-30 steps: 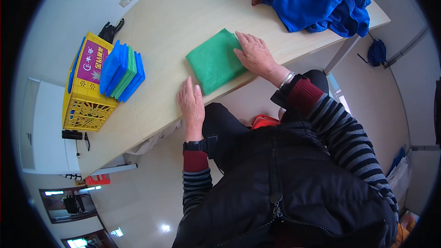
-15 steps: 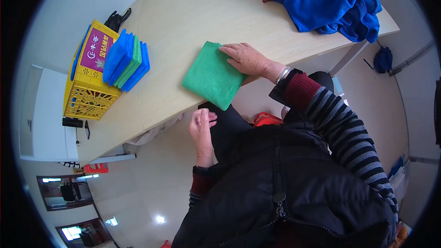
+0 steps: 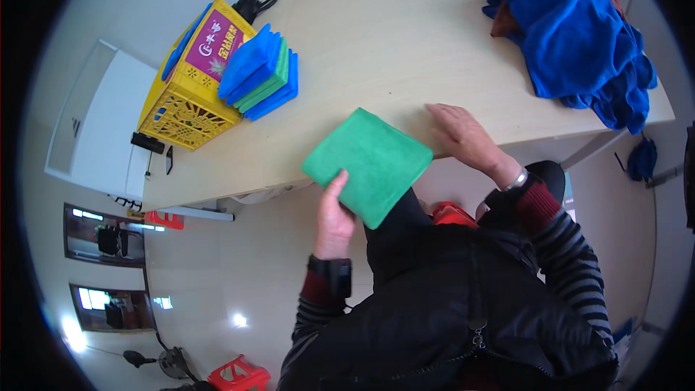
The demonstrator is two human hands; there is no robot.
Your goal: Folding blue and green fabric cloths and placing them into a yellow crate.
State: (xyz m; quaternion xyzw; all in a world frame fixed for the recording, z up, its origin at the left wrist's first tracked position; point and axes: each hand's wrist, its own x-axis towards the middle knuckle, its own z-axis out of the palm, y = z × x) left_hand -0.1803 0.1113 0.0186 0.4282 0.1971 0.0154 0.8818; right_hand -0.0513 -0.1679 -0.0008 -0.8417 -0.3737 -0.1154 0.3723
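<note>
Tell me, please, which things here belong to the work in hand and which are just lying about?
In hand: folded green cloth, held by the left hand; right hand resting on the table; stack of folded cloths; blue cloth pile.
Lying about: yellow crate, red stool.

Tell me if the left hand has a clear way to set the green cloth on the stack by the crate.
Probably yes. The left hand holds the green cloth at the table's near edge, and only bare table lies between it and the stack beside the yellow crate. The right hand rests off to the other side.
</note>
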